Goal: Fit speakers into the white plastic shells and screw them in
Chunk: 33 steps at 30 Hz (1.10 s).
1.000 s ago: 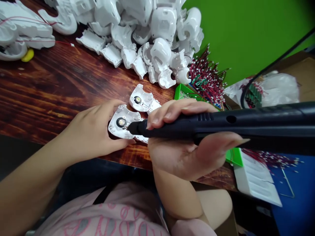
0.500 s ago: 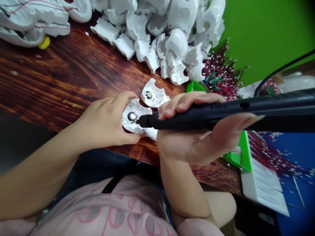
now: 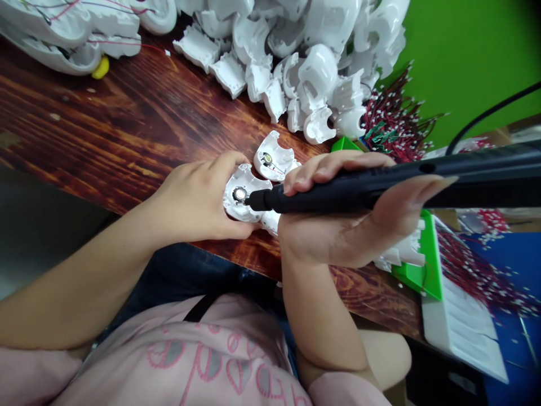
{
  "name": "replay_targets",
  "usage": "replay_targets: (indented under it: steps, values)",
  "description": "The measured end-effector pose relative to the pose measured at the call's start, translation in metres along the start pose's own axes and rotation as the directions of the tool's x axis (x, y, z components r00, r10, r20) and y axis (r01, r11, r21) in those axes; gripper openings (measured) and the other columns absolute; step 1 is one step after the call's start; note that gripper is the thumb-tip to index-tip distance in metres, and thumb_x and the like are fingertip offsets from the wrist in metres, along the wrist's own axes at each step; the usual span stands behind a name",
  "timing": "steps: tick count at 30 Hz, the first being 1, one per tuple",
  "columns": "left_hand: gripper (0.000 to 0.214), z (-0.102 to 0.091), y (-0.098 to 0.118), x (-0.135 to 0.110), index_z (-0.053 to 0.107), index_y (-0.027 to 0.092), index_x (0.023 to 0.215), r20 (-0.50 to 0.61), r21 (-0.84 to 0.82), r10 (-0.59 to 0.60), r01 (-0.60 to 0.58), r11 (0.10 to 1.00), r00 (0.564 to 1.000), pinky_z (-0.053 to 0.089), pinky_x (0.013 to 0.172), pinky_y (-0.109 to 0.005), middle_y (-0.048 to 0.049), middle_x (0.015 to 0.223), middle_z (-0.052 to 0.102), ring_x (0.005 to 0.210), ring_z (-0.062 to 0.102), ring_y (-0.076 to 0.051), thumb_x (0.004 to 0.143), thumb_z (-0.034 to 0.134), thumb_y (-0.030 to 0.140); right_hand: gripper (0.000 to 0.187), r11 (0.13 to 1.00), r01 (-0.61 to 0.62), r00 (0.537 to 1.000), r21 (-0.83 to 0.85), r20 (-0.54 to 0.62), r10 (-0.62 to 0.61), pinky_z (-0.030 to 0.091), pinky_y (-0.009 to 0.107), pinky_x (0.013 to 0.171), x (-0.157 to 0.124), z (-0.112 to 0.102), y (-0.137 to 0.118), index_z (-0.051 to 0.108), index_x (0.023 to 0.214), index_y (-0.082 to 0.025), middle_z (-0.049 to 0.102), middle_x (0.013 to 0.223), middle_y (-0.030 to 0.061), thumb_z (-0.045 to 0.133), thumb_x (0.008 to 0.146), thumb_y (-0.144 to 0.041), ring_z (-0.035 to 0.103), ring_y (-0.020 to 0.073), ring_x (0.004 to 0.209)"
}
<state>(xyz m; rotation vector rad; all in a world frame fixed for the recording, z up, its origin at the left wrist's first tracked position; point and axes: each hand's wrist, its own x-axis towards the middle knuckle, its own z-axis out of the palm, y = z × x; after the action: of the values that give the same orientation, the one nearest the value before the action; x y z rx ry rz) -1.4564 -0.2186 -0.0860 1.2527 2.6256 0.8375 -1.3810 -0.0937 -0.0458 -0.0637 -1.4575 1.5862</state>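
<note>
My left hand (image 3: 203, 197) is closed around the edge of a white plastic shell (image 3: 249, 176) on the table, thumb on one side and fingers on the other. A small round speaker-like disc (image 3: 240, 194) sits inside that shell. My right hand (image 3: 338, 225) grips a black electric screwdriver (image 3: 321, 189), held nearly level. Its tip reaches into the shell beside the disc; the exact contact point is too small to make out. Just beyond lies a second white shell (image 3: 276, 153) with a similar disc and thin wires. Another white part is half hidden under the screwdriver.
White plastic housings (image 3: 313, 73) are heaped at the back of the wooden table (image 3: 105, 129). Wired white shells (image 3: 84, 39) lie at the far left by a yellow piece (image 3: 100, 67). On the right are a green bin (image 3: 430, 265), bundled red wires (image 3: 397, 124) and a black cable (image 3: 490, 115).
The whole view has shifted, so everything appears a little further right and slightly higher. Both hands keep their grips, and the screwdriver tip stays at the shell beside the disc.
</note>
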Motion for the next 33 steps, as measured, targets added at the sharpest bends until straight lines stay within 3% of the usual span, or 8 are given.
replay_targets:
  steps: [12, 18, 25, 29, 33]
  values:
    - [0.087, -0.003, 0.004, 0.0, 0.045, 0.023, 0.133, 0.042, -0.003, -0.026, 0.026, 1.0, 0.999, 0.049, 0.085, -0.037, -0.0056, 0.11, 0.066, 0.101, 0.067, -0.032, 0.058, 0.072, 0.058, 0.031, 0.999, 0.015, 0.999, 0.041, 0.027, -0.017, 0.042, 0.026, 0.043, 0.0, 0.006, -0.003, 0.056, 0.077, -0.026, 0.042, 0.065, -0.0027, 0.058, 0.089, -0.054, 0.048, 0.01, 0.05]
    - [0.081, -0.003, 0.008, 0.002, 0.049, 0.023, 0.125, 0.038, 0.02, -0.029, 0.028, 0.999, 0.999, 0.048, 0.079, -0.036, -0.0042, 0.112, 0.067, 0.104, 0.066, -0.032, 0.059, 0.07, 0.065, 0.049, 0.994, 0.101, 0.981, 0.051, 0.159, -0.108, 0.041, 0.026, 0.045, 0.002, 0.005, 0.001, 0.057, 0.079, -0.027, 0.052, 0.064, -0.0069, 0.045, 0.088, -0.073, 0.052, 0.0057, 0.048]
    - [0.079, -0.004, 0.01, 0.004, 0.05, 0.024, 0.12, 0.061, 0.018, -0.023, 0.022, 1.0, 0.998, 0.047, 0.077, -0.035, -0.0029, 0.11, 0.068, 0.102, 0.067, -0.032, 0.058, 0.07, 0.069, 0.035, 0.995, 0.086, 0.993, 0.04, 0.074, -0.089, 0.041, 0.028, 0.044, -0.003, 0.018, -0.007, 0.056, 0.075, -0.025, 0.049, 0.06, -0.0073, 0.064, 0.084, -0.058, 0.049, 0.0077, 0.045]
    - [0.08, -0.006, 0.01, 0.003, 0.05, 0.019, 0.12, 0.071, 0.055, -0.035, 0.031, 0.998, 0.997, 0.049, 0.076, -0.038, -0.0075, 0.11, 0.068, 0.102, 0.067, -0.036, 0.059, 0.073, 0.066, 0.03, 1.0, -0.005, 0.994, -0.016, 0.109, 0.007, 0.046, 0.031, 0.053, -0.004, 0.014, -0.01, 0.056, 0.076, -0.026, 0.052, 0.063, -0.0086, 0.064, 0.084, -0.053, 0.051, 0.0087, 0.049]
    - [0.072, -0.008, 0.011, 0.003, 0.049, 0.016, 0.124, 0.101, 0.031, -0.005, 0.001, 1.0, 0.995, 0.051, 0.084, -0.043, -0.0114, 0.118, 0.066, 0.109, 0.065, -0.038, 0.068, 0.07, 0.056, 0.025, 0.999, 0.03, 0.984, 0.022, 0.177, -0.034, 0.049, 0.034, 0.051, -0.004, 0.008, -0.001, 0.06, 0.079, -0.03, 0.05, 0.067, -0.003, 0.071, 0.08, -0.052, 0.05, 0.014, 0.051]
